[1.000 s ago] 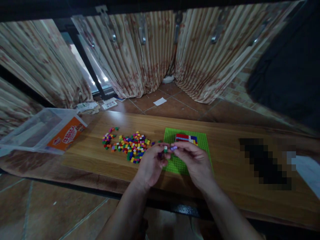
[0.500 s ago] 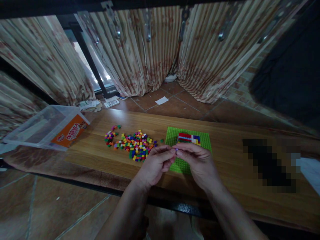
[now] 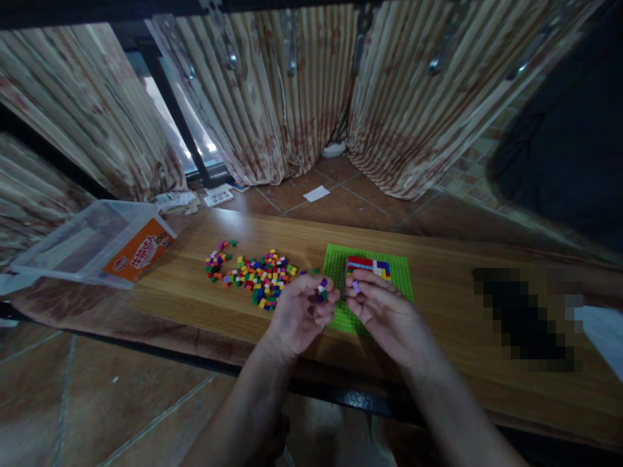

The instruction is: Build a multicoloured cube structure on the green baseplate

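Note:
My left hand (image 3: 302,310) is curled around a few small coloured bricks (image 3: 321,289), white, purple and green, at its fingertips. My right hand (image 3: 382,311) pinches one small purple brick (image 3: 355,286) just in front of the brick block on the green baseplate (image 3: 402,280). That block (image 3: 368,266) is low and built in red, white, blue and yellow rows at the plate's far side. The two hands sit side by side over the plate's near left part, a small gap between them. A loose pile of small bricks (image 3: 260,277) lies on the wooden table left of the plate.
A clear plastic tub (image 3: 82,241) with an orange label lies tipped at the table's left end. A blurred dark patch (image 3: 528,318) covers the table's right part. Striped curtains (image 3: 302,91) hang behind, over a tiled floor with papers (image 3: 217,196).
My hands, which met fingertip to fingertip, have drawn apart. The right hand moved toward the brick block with the purple brick. The left hand kept the other bricks.

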`<move>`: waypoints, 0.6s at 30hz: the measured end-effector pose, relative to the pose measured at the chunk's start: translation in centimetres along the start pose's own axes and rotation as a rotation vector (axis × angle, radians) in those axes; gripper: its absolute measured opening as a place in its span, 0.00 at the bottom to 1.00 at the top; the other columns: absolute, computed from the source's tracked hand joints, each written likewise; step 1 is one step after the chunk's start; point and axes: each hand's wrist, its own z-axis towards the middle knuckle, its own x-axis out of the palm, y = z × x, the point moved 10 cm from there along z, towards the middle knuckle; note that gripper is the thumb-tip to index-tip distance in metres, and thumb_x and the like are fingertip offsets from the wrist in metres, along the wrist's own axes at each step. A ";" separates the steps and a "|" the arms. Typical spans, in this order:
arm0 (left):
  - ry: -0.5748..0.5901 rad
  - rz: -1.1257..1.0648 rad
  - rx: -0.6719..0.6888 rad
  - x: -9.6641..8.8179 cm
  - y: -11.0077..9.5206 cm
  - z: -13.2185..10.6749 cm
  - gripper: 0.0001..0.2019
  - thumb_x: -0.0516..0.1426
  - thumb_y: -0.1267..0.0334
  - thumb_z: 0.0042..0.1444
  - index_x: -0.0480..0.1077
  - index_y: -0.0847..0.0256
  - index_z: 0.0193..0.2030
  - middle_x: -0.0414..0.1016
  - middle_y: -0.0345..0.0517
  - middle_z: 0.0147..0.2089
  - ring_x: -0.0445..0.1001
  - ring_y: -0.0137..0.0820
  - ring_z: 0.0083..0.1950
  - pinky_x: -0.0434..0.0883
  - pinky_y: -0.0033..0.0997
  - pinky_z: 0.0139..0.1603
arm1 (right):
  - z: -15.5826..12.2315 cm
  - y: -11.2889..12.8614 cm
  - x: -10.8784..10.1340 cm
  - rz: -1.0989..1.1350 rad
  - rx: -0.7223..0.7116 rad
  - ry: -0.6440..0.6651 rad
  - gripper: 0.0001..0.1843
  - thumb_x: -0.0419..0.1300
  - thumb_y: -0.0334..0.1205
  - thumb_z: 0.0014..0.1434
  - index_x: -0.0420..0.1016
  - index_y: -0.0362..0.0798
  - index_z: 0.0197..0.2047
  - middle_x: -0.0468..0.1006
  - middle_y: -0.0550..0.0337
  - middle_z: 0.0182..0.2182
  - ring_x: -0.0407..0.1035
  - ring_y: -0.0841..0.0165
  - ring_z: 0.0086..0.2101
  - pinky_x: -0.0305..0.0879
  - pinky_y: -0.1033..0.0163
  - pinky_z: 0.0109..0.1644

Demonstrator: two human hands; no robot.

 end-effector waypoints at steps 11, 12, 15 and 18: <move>-0.034 -0.275 0.273 -0.2 -1.9 0.2 0.13 0.50 0.69 0.54 0.77 0.69 0.32 0.80 0.55 0.40 0.78 0.35 0.47 0.73 0.31 0.53 | -0.8 1.7 1.9 -0.481 -0.326 -0.009 0.06 0.68 0.42 0.51 0.80 0.49 0.32 0.70 0.67 0.21 0.55 0.78 0.19 0.52 0.71 0.21; -0.028 -0.258 0.270 -0.1 -1.8 0.2 0.14 0.50 0.68 0.55 0.77 0.69 0.34 0.80 0.55 0.41 0.77 0.35 0.49 0.73 0.31 0.53 | -1.1 2.0 2.3 -0.595 -0.407 -0.014 0.05 0.67 0.41 0.53 0.80 0.50 0.34 0.72 0.66 0.22 0.60 0.76 0.21 0.57 0.70 0.24; -0.006 -0.189 0.267 0.2 -1.7 0.2 0.15 0.51 0.65 0.55 0.78 0.69 0.39 0.80 0.55 0.47 0.75 0.39 0.55 0.72 0.34 0.55 | -1.7 2.2 3.7 -0.879 -0.549 0.002 0.09 0.62 0.39 0.58 0.81 0.51 0.42 0.79 0.63 0.28 0.68 0.72 0.26 0.65 0.66 0.31; -0.002 -0.142 0.267 0.4 -1.6 0.1 0.16 0.51 0.65 0.54 0.78 0.67 0.42 0.79 0.53 0.51 0.73 0.40 0.58 0.72 0.36 0.56 | -1.9 2.1 4.4 -1.022 -0.585 0.031 0.12 0.60 0.38 0.60 0.80 0.52 0.46 0.81 0.63 0.30 0.70 0.71 0.26 0.67 0.65 0.32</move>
